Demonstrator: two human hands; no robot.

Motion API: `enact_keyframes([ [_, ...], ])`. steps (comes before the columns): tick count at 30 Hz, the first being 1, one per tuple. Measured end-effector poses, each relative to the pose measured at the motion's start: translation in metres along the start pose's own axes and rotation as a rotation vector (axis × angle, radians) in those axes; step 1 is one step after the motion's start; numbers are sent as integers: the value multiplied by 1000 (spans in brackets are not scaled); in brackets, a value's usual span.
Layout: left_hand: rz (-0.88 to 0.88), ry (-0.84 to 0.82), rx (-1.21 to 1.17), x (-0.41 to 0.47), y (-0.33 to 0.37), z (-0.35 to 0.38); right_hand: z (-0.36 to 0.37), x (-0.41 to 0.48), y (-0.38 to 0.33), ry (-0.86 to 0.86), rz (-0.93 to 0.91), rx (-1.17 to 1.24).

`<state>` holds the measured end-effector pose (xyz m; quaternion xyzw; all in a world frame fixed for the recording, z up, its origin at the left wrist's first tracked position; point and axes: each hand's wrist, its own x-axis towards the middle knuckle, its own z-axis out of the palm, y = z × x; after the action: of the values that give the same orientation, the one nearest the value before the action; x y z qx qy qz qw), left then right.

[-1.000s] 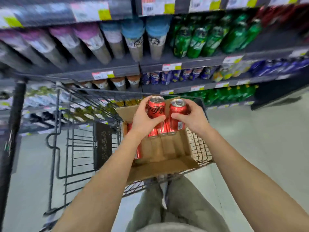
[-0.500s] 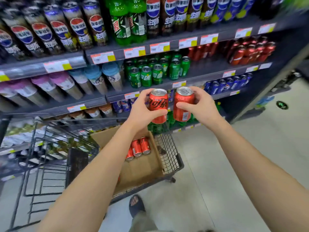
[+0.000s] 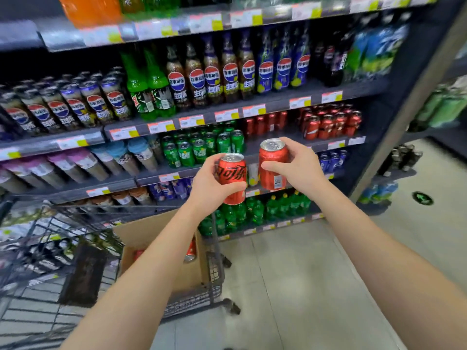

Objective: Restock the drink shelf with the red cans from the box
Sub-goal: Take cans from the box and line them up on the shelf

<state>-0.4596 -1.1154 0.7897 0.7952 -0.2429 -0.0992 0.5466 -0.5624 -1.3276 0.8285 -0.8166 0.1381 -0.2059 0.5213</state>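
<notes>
Head view: my left hand (image 3: 207, 190) and right hand (image 3: 298, 170) each grip a red can (image 3: 232, 176), unshelved; the box (image 3: 161, 238) seemingly holds more.

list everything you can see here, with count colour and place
held cans: two, red, one in each hand, in front of the shelves
shelved red cans: many, red, right of the green cans' shelf
green cans: many, green, same shelf, middle
cola bottles: many, dark with blue-red labels, shelf above
green bottles: many, bottom shelf
box: one, brown cardboard, in the cart
box cans: count unclear, red
cart: one, dark wire, lower left
left hand: holds one can
right hand: holds the other, slightly higher
</notes>
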Motion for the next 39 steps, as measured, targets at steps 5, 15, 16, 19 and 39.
enact_keyframes([
  [5,-30,33,12,26,12,22,-18,31,17,-17,-9,28],
  [15,-66,67,7,127,-14,61,-23,124,75,-80,23,50],
  [16,-72,64,6,137,-16,63,-23,134,82,-82,30,49],
  [19,-97,68,1,163,-27,71,-23,161,102,-84,50,61],
  [39,59,186,-4,302,-215,179,37,355,313,-66,-261,178],
])
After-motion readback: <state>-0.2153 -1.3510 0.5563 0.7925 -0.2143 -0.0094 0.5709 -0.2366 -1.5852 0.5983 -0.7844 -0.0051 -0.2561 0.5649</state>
